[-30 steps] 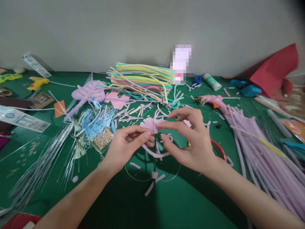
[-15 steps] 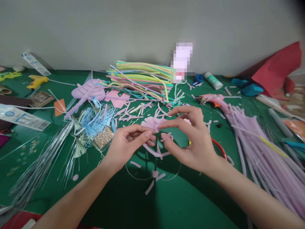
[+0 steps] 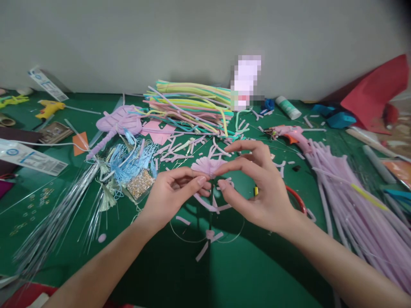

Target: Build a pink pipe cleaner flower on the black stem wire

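A small lilac fan-shaped pipe-cleaner piece [image 3: 207, 165] is pinched between the thumb and fingers of my left hand [image 3: 176, 186]. My right hand [image 3: 261, 186] curves over from the other side, one fingertip touching the piece's right edge. Its thumb stays apart from the fingers, and nothing shows gripped in it. Below the piece runs a thin dark stem [image 3: 209, 222] with a pink knob [image 3: 209, 234] low on it. A thin pale wire loop [image 3: 189, 240] curves out on both sides. Lilac strips lie under my hands, partly hidden.
Lilac pipe cleaners [image 3: 349, 205] lie at right, near a pink glue gun [image 3: 297, 134]. Red-handled scissors [image 3: 297, 199] are partly behind my right hand. Coloured pipe cleaners [image 3: 192, 105] are stacked at the back. Blue tassels [image 3: 133, 156], a bead packet [image 3: 140, 185] and silver wires [image 3: 61, 214] lie left.
Almost nothing differs. Both hands keep the same hold, and the lilac piece shifts very slightly to the right.
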A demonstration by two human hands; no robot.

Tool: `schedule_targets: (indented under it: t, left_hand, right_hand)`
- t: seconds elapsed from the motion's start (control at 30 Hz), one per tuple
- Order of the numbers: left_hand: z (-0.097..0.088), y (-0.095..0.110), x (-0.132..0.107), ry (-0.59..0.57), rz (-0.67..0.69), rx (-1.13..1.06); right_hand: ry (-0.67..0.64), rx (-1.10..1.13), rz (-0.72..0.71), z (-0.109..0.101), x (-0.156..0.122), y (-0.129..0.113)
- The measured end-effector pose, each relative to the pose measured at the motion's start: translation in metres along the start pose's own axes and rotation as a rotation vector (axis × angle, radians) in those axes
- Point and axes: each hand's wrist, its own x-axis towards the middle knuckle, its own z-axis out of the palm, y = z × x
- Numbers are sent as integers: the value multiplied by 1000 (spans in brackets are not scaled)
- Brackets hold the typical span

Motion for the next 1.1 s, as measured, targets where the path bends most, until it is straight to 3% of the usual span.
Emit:
schedule_targets:
  t: [0.27,0.43,0.53,0.73,1.1]
  left_hand:
    - [0,0,0,-25,7,15]
    - [1,0,1,-4,6,18]
    - [2,0,1,3,-2,25]
    - [4,-2,0,-57,-17,-4]
    - [4,-3,-1,-77,-38,-90]
  right_hand:
    - [-46,-2,-9,-2,1,1]
    - [41,-85,-15,-1,1,3]
    - [55,-23,70,0,4,2]
    - [-64,132,278,0,14,0]
    - [-100,177,198,-8,15,11]
